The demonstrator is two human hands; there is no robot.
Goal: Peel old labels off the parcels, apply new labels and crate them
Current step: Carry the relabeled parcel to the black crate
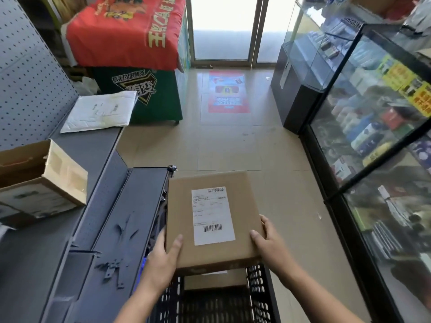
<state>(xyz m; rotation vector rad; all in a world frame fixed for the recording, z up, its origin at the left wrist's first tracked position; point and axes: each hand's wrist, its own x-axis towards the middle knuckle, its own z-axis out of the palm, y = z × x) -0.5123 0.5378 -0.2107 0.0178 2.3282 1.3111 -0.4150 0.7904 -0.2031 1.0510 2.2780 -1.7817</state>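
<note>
Left grip (pixel 163 255): clamps the near-left corner of the parcel (pixel 184 206), thumb flat on the top face, fingers wrapped under the edge and out of sight. Right grip (pixel 268 243): clamps the near-right corner the same way, thumb on top, fingertips showing along the right side.

Parcel: flat brown cardboard box, carried level between both grips, above the far end of the crate (pixel 258 287). White label (pixel 212 215) stuck on its top face, barcodes at the upper and lower ends, small print blurred.

Crate: black, lattice walls, on the floor (pixel 233 148) directly below. A second brown parcel (pixel 214 279) lies inside it, mostly hidden by the held one.

Left of the crate: grey desk (pixel 88 145) with a pegboard back. On it, an open carton (pixel 42 183) and, farther off, a white padded mailer (pixel 100 110).

Right side: glass display cabinets (pixel 373 113) full of goods.

Ahead: poster (pixel 227 92) flat on the tiles, glass door (pixel 224 26) beyond, red cloth (pixel 123 31) draped over a stack to the left.
</note>
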